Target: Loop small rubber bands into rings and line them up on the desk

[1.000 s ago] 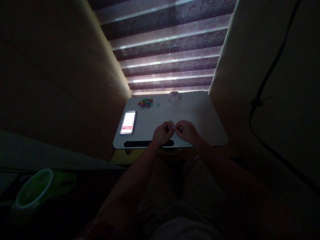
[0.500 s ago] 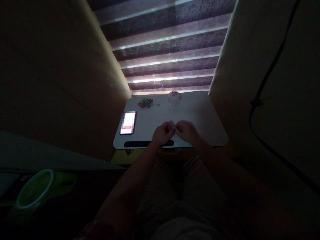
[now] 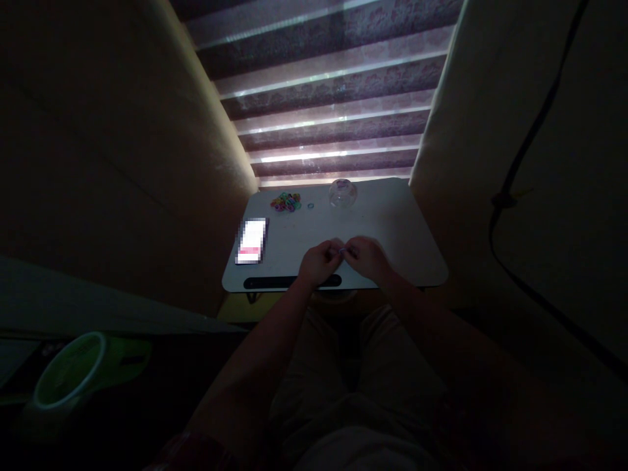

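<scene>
Over the front half of the white table, my left hand [image 3: 320, 262] and my right hand [image 3: 364, 256] meet, fingertips close together. Both are closed in a pinch on a small purple hair tie [image 3: 342, 250], mostly hidden by the fingers. A heap of colourful small hair ties [image 3: 286, 202] lies at the back left of the table. One pale blue hair tie [image 3: 311, 206] sits apart, just right of the heap. Behind my hands stands a clear round container [image 3: 343, 194] with something purplish in it.
A phone with a lit, blurred screen [image 3: 252, 241] lies at the left of the white lap table [image 3: 412, 229]. A dark slot [image 3: 269, 282] runs along its front edge. Striped blinds [image 3: 333, 98] hang behind. A green container [image 3: 71, 369] is at lower left; a dark cord [image 3: 520, 150] hangs right.
Hardly anything differs. My fingers have shifted slightly around the purple hair tie, and a little more of it shows between them.
</scene>
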Demonstrator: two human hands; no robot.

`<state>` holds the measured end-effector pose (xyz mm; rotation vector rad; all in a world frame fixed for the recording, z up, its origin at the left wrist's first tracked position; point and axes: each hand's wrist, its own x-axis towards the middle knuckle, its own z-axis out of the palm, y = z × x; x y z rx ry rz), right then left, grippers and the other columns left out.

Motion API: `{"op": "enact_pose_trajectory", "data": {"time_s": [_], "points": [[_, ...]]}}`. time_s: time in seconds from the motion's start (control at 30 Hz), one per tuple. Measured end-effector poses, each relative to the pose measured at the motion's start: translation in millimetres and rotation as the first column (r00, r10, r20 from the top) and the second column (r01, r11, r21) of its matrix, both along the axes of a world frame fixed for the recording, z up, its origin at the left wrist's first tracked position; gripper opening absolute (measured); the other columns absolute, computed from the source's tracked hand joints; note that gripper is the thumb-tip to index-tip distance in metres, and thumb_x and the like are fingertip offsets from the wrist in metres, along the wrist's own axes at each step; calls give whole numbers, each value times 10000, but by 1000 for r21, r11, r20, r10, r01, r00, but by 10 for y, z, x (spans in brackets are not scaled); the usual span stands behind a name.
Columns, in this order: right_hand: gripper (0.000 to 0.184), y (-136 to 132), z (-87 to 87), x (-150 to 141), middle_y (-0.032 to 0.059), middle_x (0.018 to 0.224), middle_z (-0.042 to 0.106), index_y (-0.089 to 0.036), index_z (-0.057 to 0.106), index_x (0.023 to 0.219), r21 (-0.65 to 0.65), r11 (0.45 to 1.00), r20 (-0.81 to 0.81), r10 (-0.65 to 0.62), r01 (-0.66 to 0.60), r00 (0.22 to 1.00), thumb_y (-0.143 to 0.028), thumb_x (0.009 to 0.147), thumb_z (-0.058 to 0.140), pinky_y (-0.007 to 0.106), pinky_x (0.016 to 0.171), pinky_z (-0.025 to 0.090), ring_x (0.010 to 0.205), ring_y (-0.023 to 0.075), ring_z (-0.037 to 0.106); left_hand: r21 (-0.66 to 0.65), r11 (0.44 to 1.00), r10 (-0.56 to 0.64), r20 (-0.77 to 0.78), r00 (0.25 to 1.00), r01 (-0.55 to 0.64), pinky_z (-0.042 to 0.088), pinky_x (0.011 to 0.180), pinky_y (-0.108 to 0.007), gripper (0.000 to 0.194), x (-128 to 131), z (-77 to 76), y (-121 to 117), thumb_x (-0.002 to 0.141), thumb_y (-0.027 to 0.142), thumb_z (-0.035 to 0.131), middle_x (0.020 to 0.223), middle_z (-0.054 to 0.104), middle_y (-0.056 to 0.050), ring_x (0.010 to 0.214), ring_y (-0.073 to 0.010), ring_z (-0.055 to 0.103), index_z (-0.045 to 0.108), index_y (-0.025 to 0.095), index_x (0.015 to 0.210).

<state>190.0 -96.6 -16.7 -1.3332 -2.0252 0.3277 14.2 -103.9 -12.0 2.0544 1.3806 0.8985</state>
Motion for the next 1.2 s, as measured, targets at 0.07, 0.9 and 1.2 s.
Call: {"op": "enact_pose_trajectory", "data": {"time_s": [0.07,0.9,1.2], "points": [[130,-2,4,-2,25,685,591,-195,591,693,0,1000,2,0,0,1000,-259,806,581,281,635,350,662,153,506,-1,1000,21,-16,1000,-21,409,585,-228,247,3,-2,2,822,418,595,725,667,7,622,-112,580,637,192,913],[103,-9,-19,8,28,720,626,-196,655,832,-16,998,-104,54,-56,993,-224,798,562,264,619,392,638,143,529,3,1000,29,-53,998,-29,371,574,-230,278,9,9,2,843,459,559,709,636,11,612,-108,541,612,187,866],[44,-27,22,11,8,664,571,-192,618,762,-5,998,-96,62,-63,993,-221,759,585,259,597,362,621,136,501,19,999,39,-52,998,-38,371,586,-235,243,23,20,2,832,421,572,710,626,8,625,-113,521,617,183,861]]}}
